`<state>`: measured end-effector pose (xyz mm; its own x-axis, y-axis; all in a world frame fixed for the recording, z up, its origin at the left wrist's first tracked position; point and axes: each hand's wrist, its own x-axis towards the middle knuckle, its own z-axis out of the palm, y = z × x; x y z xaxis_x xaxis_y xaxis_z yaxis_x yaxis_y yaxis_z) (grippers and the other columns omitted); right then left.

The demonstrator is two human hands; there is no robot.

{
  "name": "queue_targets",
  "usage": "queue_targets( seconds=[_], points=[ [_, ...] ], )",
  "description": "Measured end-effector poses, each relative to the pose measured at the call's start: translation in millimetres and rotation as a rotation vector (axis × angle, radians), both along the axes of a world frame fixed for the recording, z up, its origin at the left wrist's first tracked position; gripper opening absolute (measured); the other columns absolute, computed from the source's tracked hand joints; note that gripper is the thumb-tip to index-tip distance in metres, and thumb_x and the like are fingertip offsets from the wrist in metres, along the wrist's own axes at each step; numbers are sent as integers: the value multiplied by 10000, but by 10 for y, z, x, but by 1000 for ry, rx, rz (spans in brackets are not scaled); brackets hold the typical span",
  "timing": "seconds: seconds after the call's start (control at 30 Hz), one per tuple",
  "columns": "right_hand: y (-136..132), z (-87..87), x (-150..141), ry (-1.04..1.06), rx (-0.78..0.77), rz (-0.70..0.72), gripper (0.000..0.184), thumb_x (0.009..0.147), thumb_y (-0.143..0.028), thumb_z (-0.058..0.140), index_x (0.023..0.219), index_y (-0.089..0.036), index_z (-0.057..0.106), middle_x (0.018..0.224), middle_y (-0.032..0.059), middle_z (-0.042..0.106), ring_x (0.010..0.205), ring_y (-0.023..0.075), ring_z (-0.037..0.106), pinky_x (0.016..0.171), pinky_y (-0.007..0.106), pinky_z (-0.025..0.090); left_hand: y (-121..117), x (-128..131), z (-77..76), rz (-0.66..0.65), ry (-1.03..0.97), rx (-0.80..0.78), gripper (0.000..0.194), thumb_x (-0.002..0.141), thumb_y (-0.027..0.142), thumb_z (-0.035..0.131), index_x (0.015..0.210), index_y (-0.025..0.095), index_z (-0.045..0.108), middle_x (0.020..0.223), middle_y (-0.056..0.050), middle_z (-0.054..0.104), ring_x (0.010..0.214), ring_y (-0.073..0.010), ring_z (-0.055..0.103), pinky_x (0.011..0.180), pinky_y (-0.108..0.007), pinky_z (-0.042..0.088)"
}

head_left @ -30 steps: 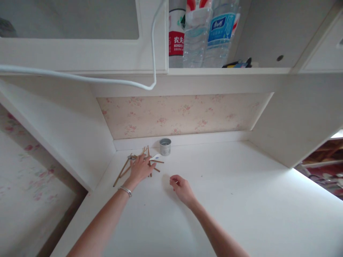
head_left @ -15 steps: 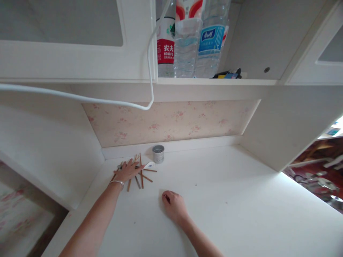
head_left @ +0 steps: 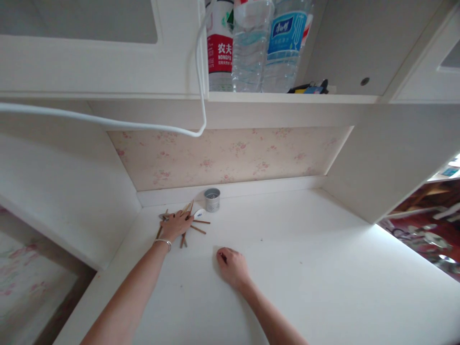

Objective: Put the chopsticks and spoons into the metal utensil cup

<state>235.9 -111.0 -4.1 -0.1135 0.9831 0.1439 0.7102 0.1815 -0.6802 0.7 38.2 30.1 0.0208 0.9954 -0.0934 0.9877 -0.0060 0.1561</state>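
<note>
My left hand point(head_left: 176, 226), a bracelet at its wrist, lies palm down over a scattered pile of brown chopsticks point(head_left: 199, 229). Its fingers are drawn in around some of them; the hand hides how many. By the fingertips lies a white spoon point(head_left: 199, 213) with a small blue mark. A greyish metal piece point(head_left: 163, 216), perhaps a spoon end, shows left of the hand. Just behind the pile stands a small grey cylindrical holder point(head_left: 212, 200) with holes in its bottom. My right hand point(head_left: 233, 267) rests on the tabletop, loosely curled, with nothing visible in it.
The white tabletop point(head_left: 287, 287) runs back to a floral wall panel point(head_left: 233, 155) between white side panels. Above, an open cabinet shelf point(head_left: 287, 97) holds water bottles point(head_left: 249, 57). A white cable point(head_left: 143, 126) hangs across the upper left.
My left fingers have drawn together from a flatter spread, and some chopsticks have turned and shifted under them. My right hand stays curled in place. The view has tilted slightly.
</note>
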Motion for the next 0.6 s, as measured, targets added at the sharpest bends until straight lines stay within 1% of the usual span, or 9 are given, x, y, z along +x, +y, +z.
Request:
queue_targets(
  seconds=[0.13, 0.27, 0.37, 0.43, 0.5, 0.6],
  points=[
    [-22, -12, 21, 1, 1, 23, 247, 897, -249, 451, 872, -226, 697, 840, 37, 712, 728, 166, 625, 638, 241, 356, -202, -50, -13, 16, -16, 20, 570, 879, 627, 258, 1311, 369, 525, 1415, -89, 466, 1229, -413, 413, 932, -666, 304],
    [-64, -39, 38, 19, -3, 44, 250, 905, -247, 441, 889, -232, 691, 874, 32, 711, 773, 169, 628, 679, 238, 380, -492, -86, -69, 21, -16, 59, 537, 903, 605, 259, 1305, 377, 531, 1425, -71, 467, 1259, -377, 388, 953, -649, 297],
    [-98, -53, 45, 45, -4, 60, 243, 904, -263, 451, 898, -235, 692, 888, 41, 708, 825, 185, 626, 728, 251, 397, -763, -104, -136, 40, -10, 98, 523, 919, 596, 240, 1290, 389, 544, 1442, -35, 459, 1309, -363, 339, 996, -639, 256],
    [-107, -60, 49, 72, -10, 70, 233, 895, -272, 467, 889, -237, 698, 892, 46, 709, 852, 197, 625, 760, 266, 404, -965, -124, -178, 47, -9, 144, 498, 923, 586, 259, 1271, 399, 562, 1436, -16, 472, 1324, -363, 325, 1012, -626, 248],
    [-99, -69, 57, 108, -24, 70, 231, 889, -280, 475, 879, -239, 703, 896, 46, 712, 856, 204, 627, 770, 282, 410, -1179, -159, -212, 41, -6, 206, 465, 923, 569, 301, 1250, 397, 583, 1412, -12, 503, 1318, -358, 342, 1012, -600, 270],
    [-55, -93, 80, 179, -65, 60, 233, 882, -301, 479, 875, -235, 702, 852, 32, 712, 786, 192, 631, 722, 285, 424, -1490, -239, -247, 7, 4, 271, 421, 921, 538, 363, 1223, 382, 611, 1374, -16, 543, 1300, -335, 377, 1013, -539, 308]
  ],
)
